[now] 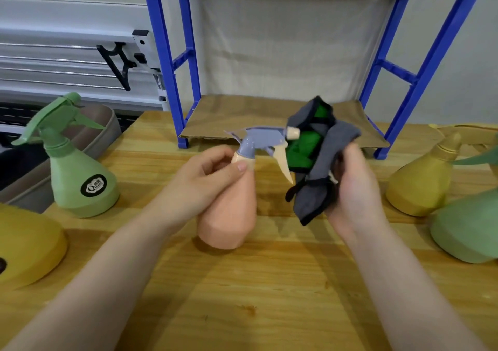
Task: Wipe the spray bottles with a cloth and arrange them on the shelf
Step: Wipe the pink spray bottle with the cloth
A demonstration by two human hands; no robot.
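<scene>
My left hand (200, 182) grips a peach spray bottle (231, 210) by its neck, just under its lilac trigger head (265, 138); the bottle is tilted over the wooden table (269, 296). My right hand (350, 186) holds a bunched grey and green cloth (315, 159) right beside the bottle's nozzle and trigger. Behind them a blue-framed shelf (420, 81) stands with brown paper on its bottom level (242, 116), which holds no bottles.
A green spray bottle (78, 167) stands at the left, a yellow one (27, 245) at the near left edge. At the right are a yellow bottle (423, 181) and a green one (469, 229). A grey tub (105, 132) lies beyond the table's left edge.
</scene>
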